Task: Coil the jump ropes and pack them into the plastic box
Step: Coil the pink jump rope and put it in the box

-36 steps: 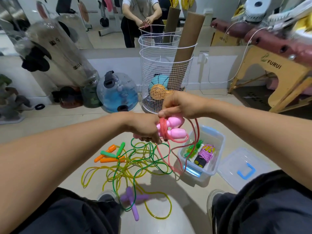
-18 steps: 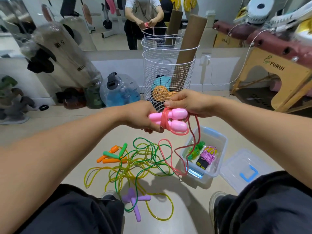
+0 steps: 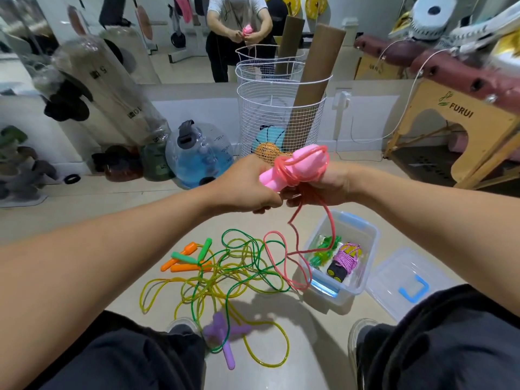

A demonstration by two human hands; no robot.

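Observation:
My left hand [image 3: 247, 187] grips the two pink handles [image 3: 292, 167] of a jump rope, held together and tilted up to the right. Its red cord [image 3: 298, 249] is wound a few turns around the handles. My right hand [image 3: 323, 187] pinches the cord just below the handles, and the loose rest hangs down to the floor beside the clear plastic box [image 3: 363, 237]. Inside the box lie a coiled green rope [image 3: 323, 251] and a coiled purple rope [image 3: 344, 260]. On the floor a green cord and a yellow cord [image 3: 219, 277] are tangled, with orange and green handles [image 3: 185, 257] and purple handles [image 3: 225, 342].
The box's clear lid [image 3: 405, 282] with a blue handle lies on the floor to the right. A white wire basket [image 3: 281, 114] with cardboard tubes stands behind, a blue water jug [image 3: 197, 153] at its left, a wooden bench [image 3: 461, 128] at the right. My knees frame the bottom.
The pink handles have risen and swung from lying sideways to pointing up and right. More red cord is wound on them, and my right hand has dropped from above to beside them.

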